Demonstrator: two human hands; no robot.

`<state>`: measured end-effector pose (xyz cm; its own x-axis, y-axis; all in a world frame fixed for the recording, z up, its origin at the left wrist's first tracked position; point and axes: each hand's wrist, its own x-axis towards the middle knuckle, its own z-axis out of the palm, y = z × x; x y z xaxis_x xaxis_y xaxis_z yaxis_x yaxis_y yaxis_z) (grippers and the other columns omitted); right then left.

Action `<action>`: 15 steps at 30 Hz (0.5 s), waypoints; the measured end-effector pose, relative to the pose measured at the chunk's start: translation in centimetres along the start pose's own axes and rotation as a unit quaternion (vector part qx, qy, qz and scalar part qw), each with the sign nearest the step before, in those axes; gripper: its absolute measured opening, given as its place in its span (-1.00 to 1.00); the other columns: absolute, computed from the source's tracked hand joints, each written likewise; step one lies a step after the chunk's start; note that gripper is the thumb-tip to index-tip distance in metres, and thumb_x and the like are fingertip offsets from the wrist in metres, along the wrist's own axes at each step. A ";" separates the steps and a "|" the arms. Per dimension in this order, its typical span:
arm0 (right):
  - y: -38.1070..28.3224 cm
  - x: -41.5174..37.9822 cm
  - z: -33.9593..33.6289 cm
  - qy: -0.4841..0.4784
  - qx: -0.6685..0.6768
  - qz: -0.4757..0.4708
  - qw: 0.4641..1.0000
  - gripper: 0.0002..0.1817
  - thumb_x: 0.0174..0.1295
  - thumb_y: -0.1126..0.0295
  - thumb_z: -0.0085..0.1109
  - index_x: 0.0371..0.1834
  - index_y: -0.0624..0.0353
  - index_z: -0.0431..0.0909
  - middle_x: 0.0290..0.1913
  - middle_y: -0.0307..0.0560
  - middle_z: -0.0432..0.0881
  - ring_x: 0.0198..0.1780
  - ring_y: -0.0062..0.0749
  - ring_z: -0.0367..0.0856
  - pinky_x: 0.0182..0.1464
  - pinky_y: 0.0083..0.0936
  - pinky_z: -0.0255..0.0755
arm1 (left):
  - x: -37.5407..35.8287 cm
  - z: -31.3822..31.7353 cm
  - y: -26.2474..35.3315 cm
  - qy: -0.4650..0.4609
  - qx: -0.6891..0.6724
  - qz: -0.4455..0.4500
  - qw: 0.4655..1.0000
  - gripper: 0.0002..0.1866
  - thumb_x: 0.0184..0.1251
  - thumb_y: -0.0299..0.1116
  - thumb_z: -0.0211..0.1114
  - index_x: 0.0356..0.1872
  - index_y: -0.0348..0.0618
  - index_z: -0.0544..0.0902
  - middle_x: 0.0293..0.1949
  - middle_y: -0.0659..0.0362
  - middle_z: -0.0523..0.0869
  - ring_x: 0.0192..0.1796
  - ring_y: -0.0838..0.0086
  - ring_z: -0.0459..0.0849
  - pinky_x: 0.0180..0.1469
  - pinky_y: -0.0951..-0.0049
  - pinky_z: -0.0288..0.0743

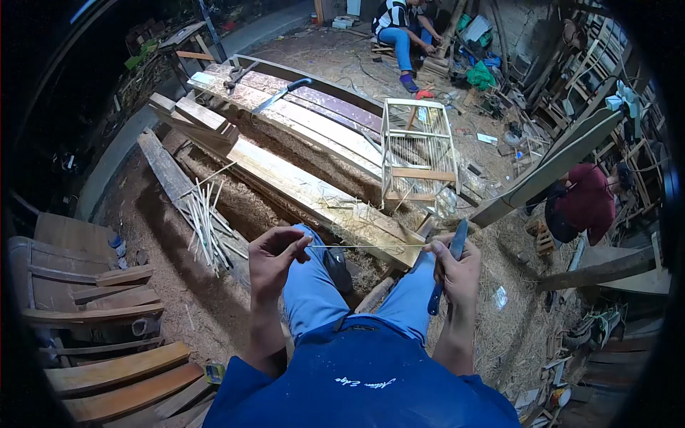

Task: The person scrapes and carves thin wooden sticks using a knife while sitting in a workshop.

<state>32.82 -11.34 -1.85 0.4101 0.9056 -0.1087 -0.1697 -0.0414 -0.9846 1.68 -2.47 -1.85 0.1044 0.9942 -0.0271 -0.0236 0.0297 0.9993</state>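
Observation:
A thin pale stick [364, 247] stretches level between my two hands, above my knees. My left hand [271, 262] pinches its left end between thumb and fingertips. In my right hand [460, 267] is a knife [460, 238], blade pointing up and dark handle showing below the palm. The stick's right end meets the fingers of that same hand. Just beyond my knees lies a long wooden beam [307, 184] with shavings on its near end. To the left, a bundle of thin sticks [205, 222] rests on a weathered plank [163, 167].
A slatted wooden cage [419, 172] stands beyond the beam. A handsaw [282, 95] lies on the boards farther back. One person [397, 37] sits at the far side; another in a red shirt [586, 200] is at right. Curved wood pieces [118, 367] are stacked lower left.

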 end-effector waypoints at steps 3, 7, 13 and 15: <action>0.2 -0.4 0.0 0.014 0.010 -0.001 1.000 -0.84 0.38 0.46 0.34 -0.09 0.32 0.65 -0.36 -0.08 0.77 -0.69 -0.77 0.37 -0.68 -0.72 0.20 | 0.8 0.7 -1.6 0.020 -0.092 0.028 0.995 -0.77 0.27 -0.52 0.52 -0.10 -0.29 0.71 -0.35 0.11 0.79 -0.39 0.50 0.76 -0.30 0.52 0.67; 0.8 -0.4 -0.1 0.028 -0.006 0.002 1.000 -0.83 0.36 0.47 0.35 -0.08 0.31 0.64 -0.35 -0.07 0.77 -0.69 -0.76 0.37 -0.68 -0.72 0.21 | 1.2 1.5 -2.9 0.027 -0.222 0.012 0.975 -0.67 0.33 -0.56 0.46 0.09 -0.29 0.63 -0.18 0.05 0.80 -0.25 0.37 0.82 -0.21 0.45 0.73; 0.8 -0.6 0.4 0.020 0.000 0.029 0.999 -0.84 0.35 0.50 0.35 -0.07 0.30 0.63 -0.34 -0.05 0.78 -0.69 -0.75 0.38 -0.68 -0.71 0.22 | 0.8 4.7 -3.6 0.035 -0.273 -0.007 0.961 -0.75 0.42 -0.55 0.38 0.07 -0.30 0.67 -0.17 0.03 0.82 -0.16 0.36 0.84 -0.10 0.43 0.77; 1.2 -0.6 0.3 0.004 -0.016 0.030 0.999 -0.84 0.42 0.45 0.29 -0.05 0.31 0.63 -0.31 -0.03 0.78 -0.69 -0.76 0.35 -0.69 -0.71 0.18 | 1.0 4.9 -3.4 0.041 -0.259 -0.004 0.965 -0.73 0.49 -0.51 0.31 0.14 -0.29 0.65 -0.17 0.04 0.82 -0.14 0.35 0.84 -0.08 0.41 0.77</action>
<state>32.07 -11.77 -2.94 0.4068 0.8978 -0.1685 -0.1660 -0.1087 -0.9801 6.69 -2.06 -5.14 0.0281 0.9979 -0.0579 -0.5200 0.0640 0.8517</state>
